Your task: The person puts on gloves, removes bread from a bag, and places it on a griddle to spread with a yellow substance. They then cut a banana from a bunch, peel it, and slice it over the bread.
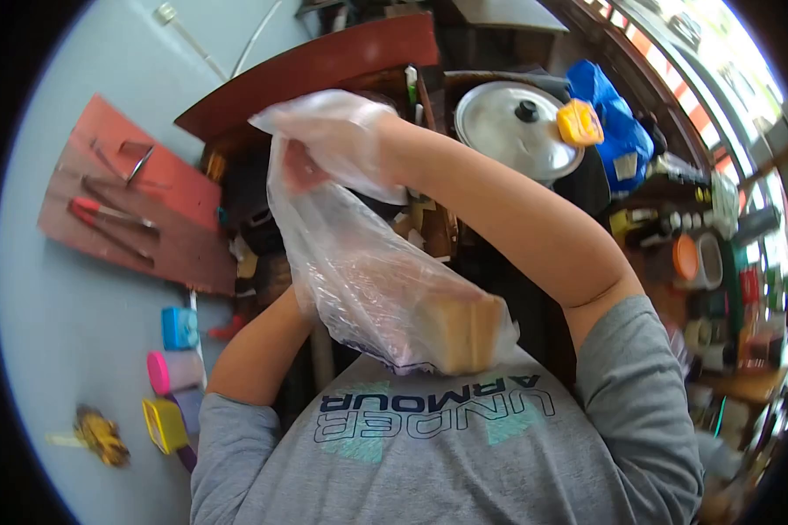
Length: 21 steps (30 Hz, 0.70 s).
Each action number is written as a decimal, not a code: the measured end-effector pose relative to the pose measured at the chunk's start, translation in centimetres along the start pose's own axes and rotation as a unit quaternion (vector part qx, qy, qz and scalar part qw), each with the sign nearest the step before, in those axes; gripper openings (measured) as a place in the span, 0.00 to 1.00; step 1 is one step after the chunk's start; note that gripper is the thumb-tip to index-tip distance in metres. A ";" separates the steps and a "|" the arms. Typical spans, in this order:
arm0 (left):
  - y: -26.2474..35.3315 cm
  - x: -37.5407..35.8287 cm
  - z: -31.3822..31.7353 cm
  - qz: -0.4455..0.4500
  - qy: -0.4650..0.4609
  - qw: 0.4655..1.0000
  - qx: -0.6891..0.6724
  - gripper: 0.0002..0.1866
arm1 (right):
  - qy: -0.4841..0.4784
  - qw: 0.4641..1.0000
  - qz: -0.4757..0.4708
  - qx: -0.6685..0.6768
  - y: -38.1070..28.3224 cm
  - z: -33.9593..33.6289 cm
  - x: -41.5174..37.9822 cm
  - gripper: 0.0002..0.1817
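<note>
A clear plastic bag (pixel 324 227) stretches down in front of the grey shirt, with a brown, block-shaped item that looks like a bread loaf (pixel 468 332) in its lower right end. My right hand (pixel 346 131) is at the bag's upper end, blurred and covered by the plastic, and appears closed on it. From the lower left my left forearm reaches the bag's left side. My left hand (pixel 359 276) shows only faintly through the crinkled plastic, against the bag's middle, its fingers hidden.
A round metal lid (pixel 503 127) lies beyond my right forearm, with a yellow-orange item (pixel 580 123) on its edge and a blue bag (pixel 617 131) beside it. Tongs (pixel 109 214) hang on a red board (pixel 171 184) at left. Jars and containers crowd the right.
</note>
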<state>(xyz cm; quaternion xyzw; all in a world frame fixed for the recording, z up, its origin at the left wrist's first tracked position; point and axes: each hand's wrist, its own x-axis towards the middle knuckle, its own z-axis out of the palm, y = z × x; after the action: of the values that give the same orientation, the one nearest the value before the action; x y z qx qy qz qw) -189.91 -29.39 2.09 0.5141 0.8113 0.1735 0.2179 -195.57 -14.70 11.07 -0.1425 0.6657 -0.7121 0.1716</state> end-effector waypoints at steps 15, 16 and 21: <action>-8.8 -6.5 -4.8 0.081 -0.030 0.996 -0.012 0.22 | -0.059 0.959 0.209 0.183 20.0 3.7 -11.3 0.26; -9.1 -7.0 -5.1 0.079 -0.028 0.996 -0.012 0.22 | -0.029 0.905 0.316 0.283 18.6 3.8 -11.1 0.26; -10.1 -9.0 -5.4 0.069 -0.012 0.997 -0.020 0.23 | 0.003 0.924 0.279 0.263 16.6 4.7 -11.5 0.25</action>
<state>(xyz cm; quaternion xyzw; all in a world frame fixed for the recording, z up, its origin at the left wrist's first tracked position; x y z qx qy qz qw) -197.05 -42.05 3.09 0.5662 0.7677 0.1979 0.2256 -182.27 -14.82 -4.83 0.1014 0.4678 -0.7855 0.3923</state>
